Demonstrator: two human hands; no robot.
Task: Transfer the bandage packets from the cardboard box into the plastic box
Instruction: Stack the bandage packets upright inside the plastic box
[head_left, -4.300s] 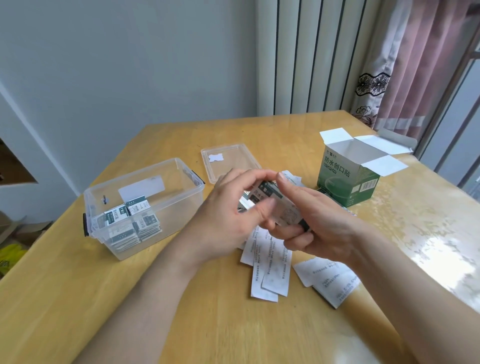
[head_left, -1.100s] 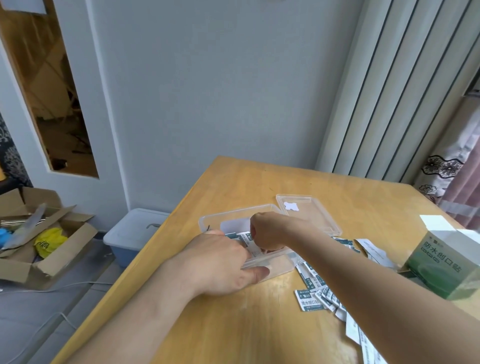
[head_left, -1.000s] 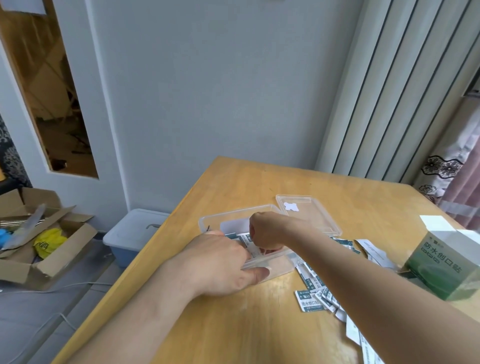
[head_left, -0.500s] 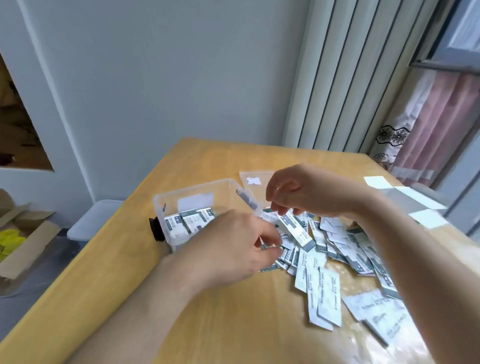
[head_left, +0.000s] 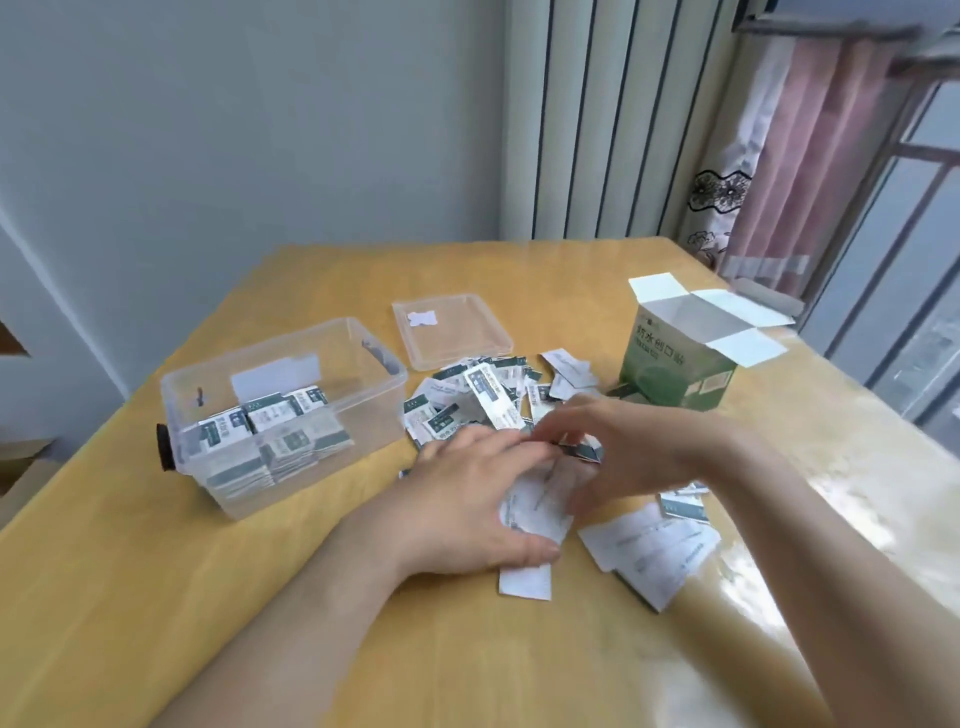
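The clear plastic box (head_left: 363, 415) stands on the left of the table with stacks of bandage packets (head_left: 270, 436) inside. The green cardboard box (head_left: 675, 371) stands at the right, top flaps open. Between them a loose pile of bandage packets (head_left: 483, 395) lies on the table. My left hand (head_left: 478, 504) rests flat on the near part of the pile, fingers stretched, thumb on a white packet (head_left: 524, 582). My right hand (head_left: 628, 452) meets it from the right, fingers curled round a few packets (head_left: 584, 451). Packets under both hands are hidden.
The plastic box's clear lid (head_left: 452, 332) lies upside down behind the pile. More white packets (head_left: 649, 551) lie near my right forearm. The wooden table (head_left: 260, 597) has a wall beyond it and a curtained window at the right.
Both hands have come down from above the pile onto the packets on the table. The view has swung right, so the cardboard box shows fully again.
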